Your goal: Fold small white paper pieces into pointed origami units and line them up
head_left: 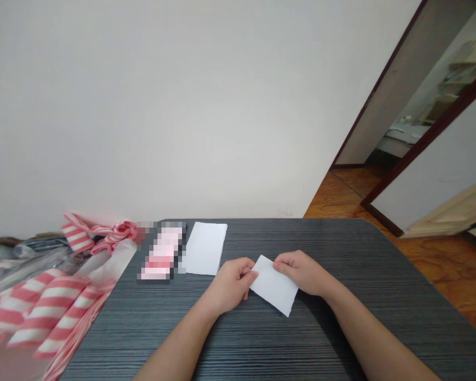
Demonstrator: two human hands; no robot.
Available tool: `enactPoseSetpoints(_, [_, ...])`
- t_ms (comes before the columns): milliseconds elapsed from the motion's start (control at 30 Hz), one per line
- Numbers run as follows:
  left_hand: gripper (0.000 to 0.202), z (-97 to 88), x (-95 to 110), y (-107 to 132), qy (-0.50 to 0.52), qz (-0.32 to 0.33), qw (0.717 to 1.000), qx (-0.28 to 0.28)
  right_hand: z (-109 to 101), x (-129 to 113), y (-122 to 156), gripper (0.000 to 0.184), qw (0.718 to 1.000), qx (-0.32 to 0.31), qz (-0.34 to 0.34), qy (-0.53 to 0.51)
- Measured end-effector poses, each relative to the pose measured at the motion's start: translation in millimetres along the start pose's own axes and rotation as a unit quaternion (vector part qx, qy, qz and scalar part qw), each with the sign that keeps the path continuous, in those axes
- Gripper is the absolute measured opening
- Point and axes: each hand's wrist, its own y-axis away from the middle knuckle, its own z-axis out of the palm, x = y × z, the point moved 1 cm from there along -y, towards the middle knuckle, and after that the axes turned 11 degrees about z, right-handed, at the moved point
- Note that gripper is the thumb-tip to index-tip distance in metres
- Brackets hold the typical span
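Observation:
Between my two hands is a small white sheet of paper [275,288], held tilted just above the dark table. My left hand [233,283] pinches its left corner between thumb and fingers. On the upper right edge, my right hand [299,271] grips the paper with the thumb on top and the fingers curled behind. One edge of the sheet looks slightly rough. Further back to the left lies a stack of white paper sheets [205,248], flat on the table.
A blurred-out pink and white rectangular item [162,253] lies left of the stack on the dark wood-grain table [293,233]. Red-and-white striped cloth [51,301] and clear plastic are heaped beyond the left edge. A white wall [206,106] stands behind; a doorway opens at right.

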Motion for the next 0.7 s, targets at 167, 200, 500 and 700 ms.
enactPoseSetpoints(167, [0.023,-0.6,-2.6,-1.1,0.016,0.000,1.000,0.011,-2.4,1.2,0.8,0.029,1.000,-0.008,-0.007,0.002])
enactPoseSetpoints(200, [0.023,-0.7,-2.6,-1.2,0.019,-0.001,1.000,0.012,-3.1,1.3,1.0,0.029,1.000,-0.007,-0.009,0.003])
enactPoseSetpoints(500, [0.019,-0.8,-0.7,-1.1,0.047,-0.003,0.999,0.028,-4.6,3.1,3.7,0.032,0.999,-0.033,-0.011,-0.037])
enactPoseSetpoints(700, [0.020,-0.6,-4.7,-1.6,0.046,-0.003,0.998,0.038,-3.3,10.9,2.8,0.033,0.996,-0.044,0.010,-0.074])
